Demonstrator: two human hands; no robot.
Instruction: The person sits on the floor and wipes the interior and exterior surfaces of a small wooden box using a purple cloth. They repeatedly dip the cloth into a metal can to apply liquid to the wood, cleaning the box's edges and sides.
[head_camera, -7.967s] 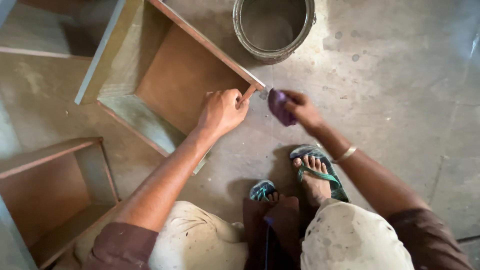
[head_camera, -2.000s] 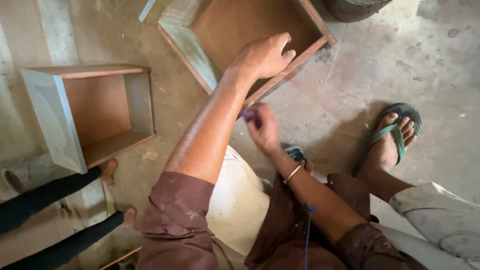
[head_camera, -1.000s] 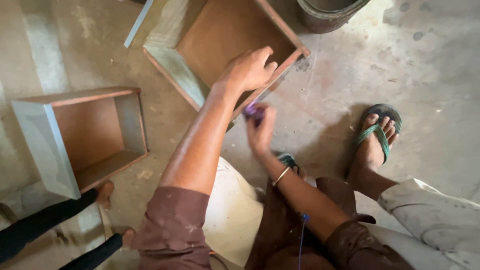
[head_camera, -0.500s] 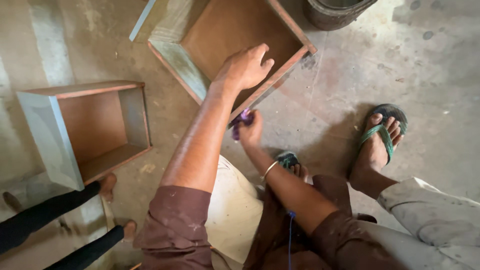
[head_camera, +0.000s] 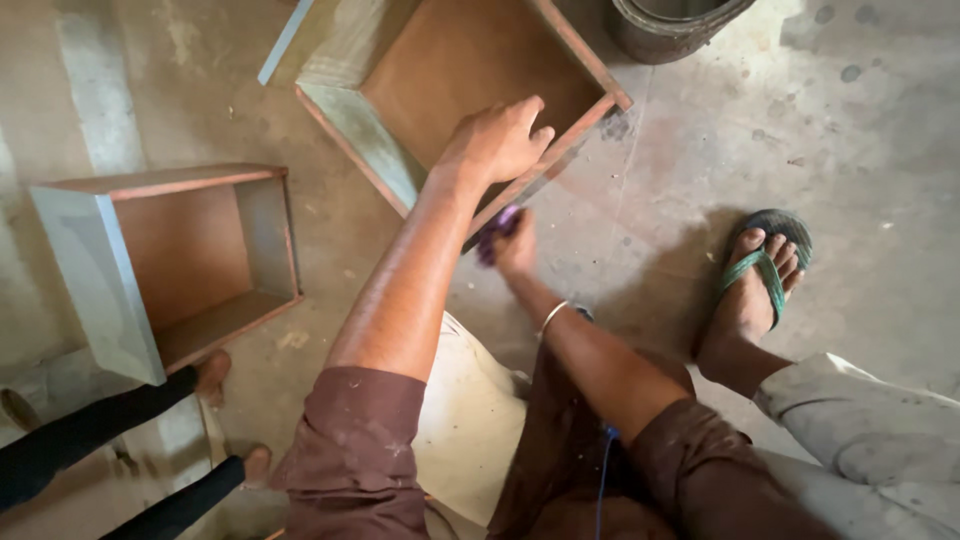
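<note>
An open wooden box (head_camera: 470, 70) lay on the floor (head_camera: 820, 150) at the far middle. The left hand (head_camera: 495, 140) rested on its near edge. Just below that edge, the right hand (head_camera: 515, 245) held a small pad (head_camera: 497, 232) against the box's side. A bucket (head_camera: 670, 25) stood to the far right of the box. A second box (head_camera: 170, 260) stood to the left. A sandalled foot (head_camera: 755, 285) rested on the right.

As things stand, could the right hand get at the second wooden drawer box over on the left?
Probably not easily. The right hand grips a purple pad beneath the outstretched left hand and forearm, which cross between it and the second drawer box farther left.
</note>
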